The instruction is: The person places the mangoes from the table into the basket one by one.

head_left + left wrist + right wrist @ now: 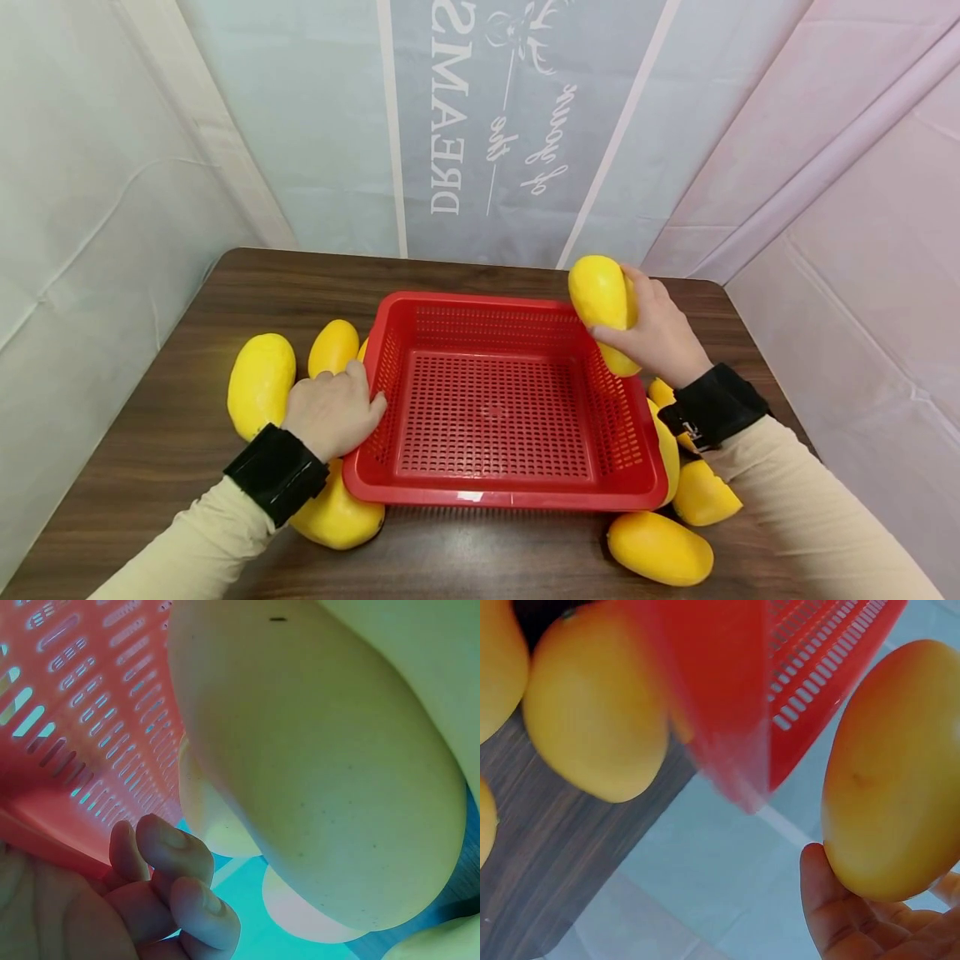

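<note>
A red plastic basket (495, 417) with slotted walls stands on the table, and nothing lies on its bottom. My left hand (333, 410) grips its left rim, with the fingers curled at the edge in the left wrist view (176, 881). Over the basket's far right corner, my right hand (663, 333) holds a yellow mango (600, 300) between thumb and fingers. The right wrist view shows this mango (896, 772) resting against the fingers. Beside my left hand lies a large mango (260, 379), which also fills much of the left wrist view (322, 772).
More mangoes lie along the basket's left side, such as one mango (341, 512) near its front corner. Several others are on the right, including a mango (660, 548) at the front and a cut-looking mango (705, 493). Cloth curtains (517, 150) hang behind the wooden table (180, 467).
</note>
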Available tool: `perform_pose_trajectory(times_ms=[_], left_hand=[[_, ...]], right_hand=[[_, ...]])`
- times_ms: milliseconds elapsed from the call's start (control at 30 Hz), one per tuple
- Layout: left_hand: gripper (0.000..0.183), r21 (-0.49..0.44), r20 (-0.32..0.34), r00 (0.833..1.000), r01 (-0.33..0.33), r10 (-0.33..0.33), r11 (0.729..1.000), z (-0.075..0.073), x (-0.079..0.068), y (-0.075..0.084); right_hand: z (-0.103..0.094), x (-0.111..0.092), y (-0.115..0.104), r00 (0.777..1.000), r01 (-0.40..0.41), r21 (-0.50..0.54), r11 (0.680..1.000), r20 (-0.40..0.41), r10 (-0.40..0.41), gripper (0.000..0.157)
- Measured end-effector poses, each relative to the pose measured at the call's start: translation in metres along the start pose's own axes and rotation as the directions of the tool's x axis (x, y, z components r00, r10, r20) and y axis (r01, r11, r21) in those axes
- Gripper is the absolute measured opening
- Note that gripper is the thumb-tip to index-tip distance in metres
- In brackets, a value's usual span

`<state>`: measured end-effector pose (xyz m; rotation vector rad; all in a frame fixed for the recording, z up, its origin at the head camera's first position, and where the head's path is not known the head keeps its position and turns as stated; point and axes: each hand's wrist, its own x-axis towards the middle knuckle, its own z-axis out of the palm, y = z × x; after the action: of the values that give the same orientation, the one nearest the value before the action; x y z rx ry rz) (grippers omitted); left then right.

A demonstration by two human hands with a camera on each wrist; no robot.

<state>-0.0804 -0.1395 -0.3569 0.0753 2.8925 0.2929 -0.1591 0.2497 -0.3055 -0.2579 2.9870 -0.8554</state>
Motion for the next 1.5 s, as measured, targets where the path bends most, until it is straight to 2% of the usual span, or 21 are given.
perform_pose_trajectory(times_ms=[433,833,1200,1500], left_hand=[[0.034,0.001,0.0,1.0,0.008,-0.008,1.0,0.0,-0.001,0.001],[0.035,0.008,0.0,1.0,0.011,-0.011,1.0,-0.001,-0.002,0.001],[0.035,0.012,0.001,1.0,0.016,-0.016,1.0,-0.001,-0.002,0.004],[0.035,0.011,0.004,1.0,0.021,-0.021,1.0,-0.001,-0.002,0.004]], right_hand=[[0.01,0.001,-0.022,0.995,0.081,0.046,0.996,0.046,-0.083,0.101],[0.029,-0.003,-0.044,0.986,0.134,0.089,0.987,0.09,-0.142,0.101],[0.054,-0.008,-0.046,0.98,0.133,0.141,0.981,0.13,-0.151,0.101],[0.074,-0.005,-0.044,0.97,0.18,0.179,0.967,0.128,-0.204,0.098]])
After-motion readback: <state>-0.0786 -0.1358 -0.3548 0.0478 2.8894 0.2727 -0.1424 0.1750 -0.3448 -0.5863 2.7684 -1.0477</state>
